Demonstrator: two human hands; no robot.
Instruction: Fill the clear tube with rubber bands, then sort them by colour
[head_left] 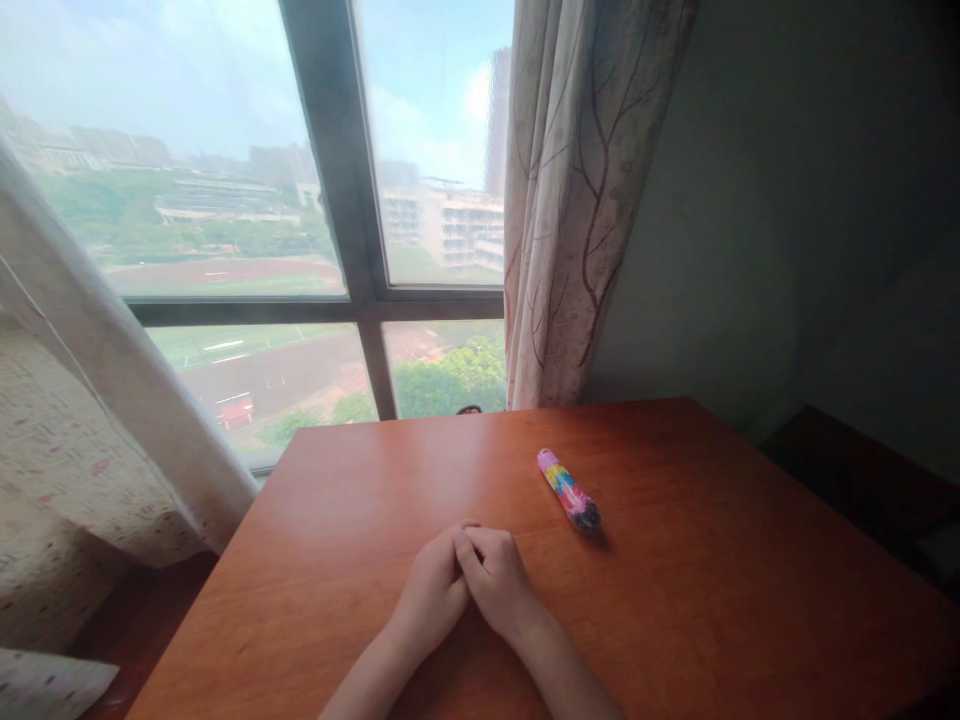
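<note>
My left hand (436, 584) and my right hand (495, 575) rest together on the wooden table (337, 520), folded into each other with the fingers curled in. The right thumb lies against the left hand, and most fingertips are hidden. No object shows between them. Beyond my right hand and to its right lies a slim, colourful object (568, 490) with a pink looped end, yellow, blue and red patches and a dark near end. It looks like a folded umbrella in its sleeve, but I cannot tell its kind for certain. Neither hand touches it.
Past the table's far edge is a window with a dark frame (364, 220). A patterned curtain (566, 200) hangs at its right and another pale curtain (142, 400) at its left. A dark piece of furniture (847, 460) stands in shadow to the right.
</note>
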